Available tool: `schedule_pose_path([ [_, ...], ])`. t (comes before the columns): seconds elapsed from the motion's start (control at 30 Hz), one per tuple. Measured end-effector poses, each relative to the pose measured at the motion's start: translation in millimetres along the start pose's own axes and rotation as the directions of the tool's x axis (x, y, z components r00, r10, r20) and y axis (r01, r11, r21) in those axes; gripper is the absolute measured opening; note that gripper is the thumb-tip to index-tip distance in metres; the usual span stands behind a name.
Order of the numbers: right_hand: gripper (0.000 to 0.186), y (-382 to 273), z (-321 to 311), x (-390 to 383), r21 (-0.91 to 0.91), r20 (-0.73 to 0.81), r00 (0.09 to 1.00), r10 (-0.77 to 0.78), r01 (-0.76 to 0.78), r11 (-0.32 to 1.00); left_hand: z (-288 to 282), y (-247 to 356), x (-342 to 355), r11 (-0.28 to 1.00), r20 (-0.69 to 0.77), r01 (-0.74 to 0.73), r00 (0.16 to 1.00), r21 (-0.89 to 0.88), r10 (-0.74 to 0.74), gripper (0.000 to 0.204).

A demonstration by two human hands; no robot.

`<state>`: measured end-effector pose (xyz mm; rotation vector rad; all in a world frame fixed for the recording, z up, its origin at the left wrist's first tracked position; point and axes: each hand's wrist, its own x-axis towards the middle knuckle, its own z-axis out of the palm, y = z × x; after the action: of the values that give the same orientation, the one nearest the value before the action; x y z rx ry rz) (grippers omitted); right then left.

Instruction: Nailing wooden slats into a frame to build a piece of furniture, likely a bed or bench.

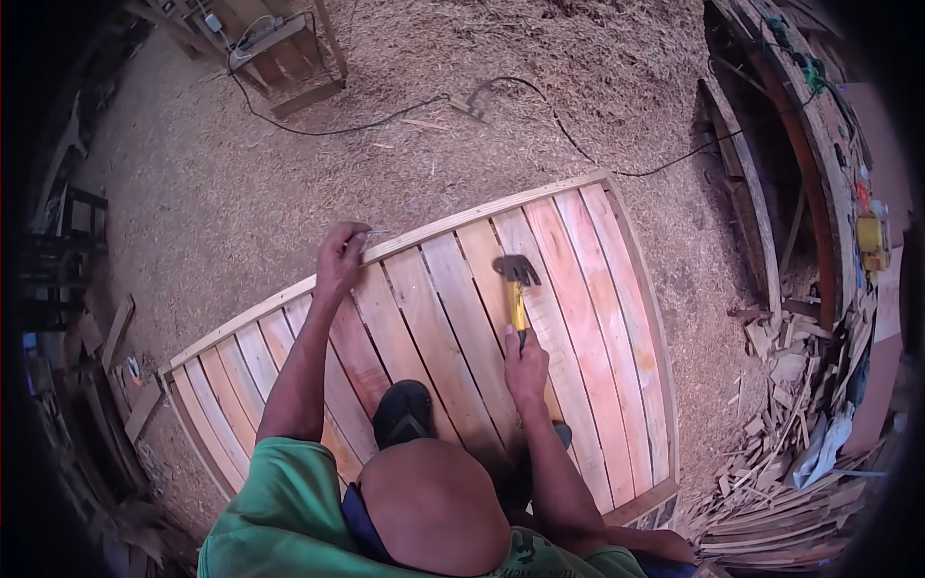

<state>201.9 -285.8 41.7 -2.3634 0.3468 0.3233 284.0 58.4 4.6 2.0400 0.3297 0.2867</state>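
Note:
A framed panel of pale and pinkish wooden slats [441, 299] lies beneath me, my sandaled foot [400, 414] resting on it. My left hand [339, 258] is at the long edge rail [462, 216], fingers pinched on a thin nail [378, 232]. In my right hand [527, 371] is a hammer [517, 299] with a yellow and black handle, its dark claw head above the slats, right of my left hand.
A wooden stand [275, 63] with a power strip and trailing cable stands at the top left, amid wood shavings [405, 164]. Timber structures [814, 212] line the right, above piled offcuts [761, 482]. Dark furniture [77, 231] and scrap boards [135, 414] are at the left.

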Motion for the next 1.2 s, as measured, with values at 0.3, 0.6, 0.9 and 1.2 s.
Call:
schedule_pose_path([
  [0.3,0.048,-136,-62,18,0.572,-0.071,0.948,-0.309,0.292,0.766,13,11,-5,0.947,0.138,-0.145,0.984,0.285,0.109,0.013],
  [0.6,0.045,-197,-56,20,0.728,-0.554,0.620,-0.556,0.684,0.037,6,15,-6,0.928,0.141,-0.131,0.986,0.349,0.087,0.013],
  [0.9,0.043,-52,31,3,0.133,0.133,0.980,-0.149,0.131,0.982,20,14,-32,0.919,-0.032,-0.235,0.966,0.315,0.258,0.010],
  [1.2,0.046,27,-13,2,0.014,0.012,1.000,0.016,-0.016,1.000,24,22,-133,0.919,-0.078,-0.156,0.977,0.362,0.197,0.008],
])
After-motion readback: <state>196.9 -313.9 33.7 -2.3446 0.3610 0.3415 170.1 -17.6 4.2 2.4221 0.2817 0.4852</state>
